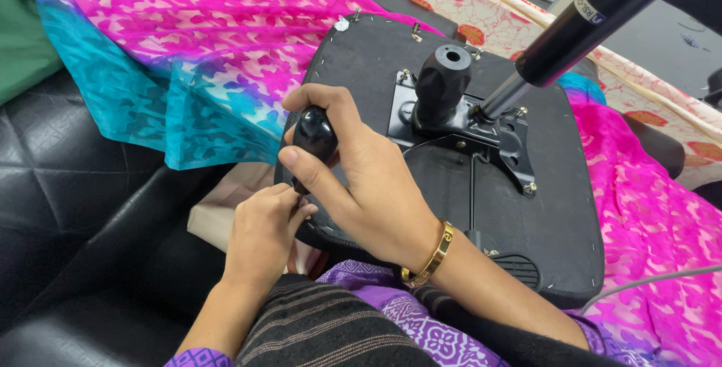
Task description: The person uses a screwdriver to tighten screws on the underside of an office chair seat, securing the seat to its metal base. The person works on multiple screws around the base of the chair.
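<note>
Black knob (313, 138) gripped in right hand (361, 179); left hand (263, 235) pinches beneath it.

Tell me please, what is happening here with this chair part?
A person holds an upturned black office chair seat on the lap. The right hand grips a rounded black tool handle at the seat's near edge, and the left hand pinches the spot just below it; the tool's tip is hidden. A black metal mounting plate with a grey gas cylinder is fixed to the seat's underside. Pink and turquoise patterned fabric lies under the seat.
</note>
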